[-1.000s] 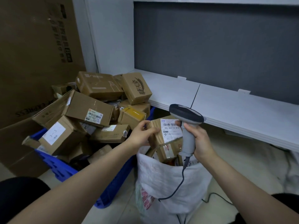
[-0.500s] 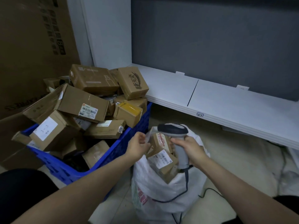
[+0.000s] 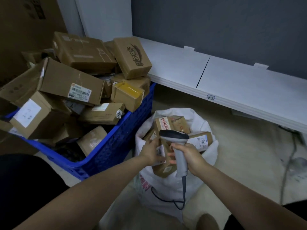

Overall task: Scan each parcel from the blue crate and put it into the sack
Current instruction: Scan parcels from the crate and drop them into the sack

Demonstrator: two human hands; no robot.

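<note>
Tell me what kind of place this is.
Probably a courier sorting depot: a blue crate heaped with labelled cardboard parcels, a white sack taking them, and a barcode scanner in the right hand.

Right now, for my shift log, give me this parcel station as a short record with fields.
Left hand: holds a small cardboard parcel at the mouth of the sack
Right hand: grips the barcode scanner
Sack: white, open, other parcels inside
Blue crate: heaped with cardboard boxes
Stage: held parcel not yet released
</note>
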